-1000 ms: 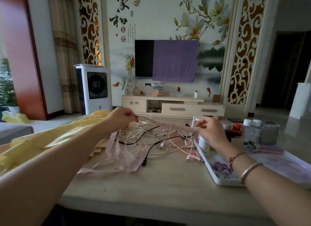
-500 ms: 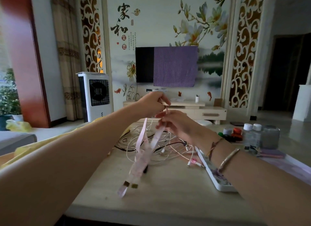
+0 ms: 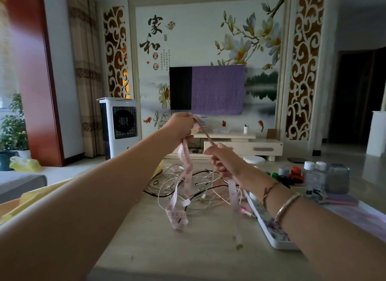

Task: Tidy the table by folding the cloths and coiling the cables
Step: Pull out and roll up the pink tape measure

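Fingers [image 3: 189, 122] round pink tape [image 3: 186, 172]

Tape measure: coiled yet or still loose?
Loose. The tape measure is stretched between the left hand and right hand, with both ends dangling uncoiled toward the table.

Bench [image 3: 188, 257]: matt pale wood-look top. Measuring tape [image 3: 186, 165]: soft, pink, printed. Cables [image 3: 208, 188]: smooth plastic sheath. Tray [image 3: 277, 242]: glossy white.

One head-worn camera, looking forward and slightly down across the table [image 3: 188, 249], close over both forearms, facing the far television wall [image 3: 208, 40].
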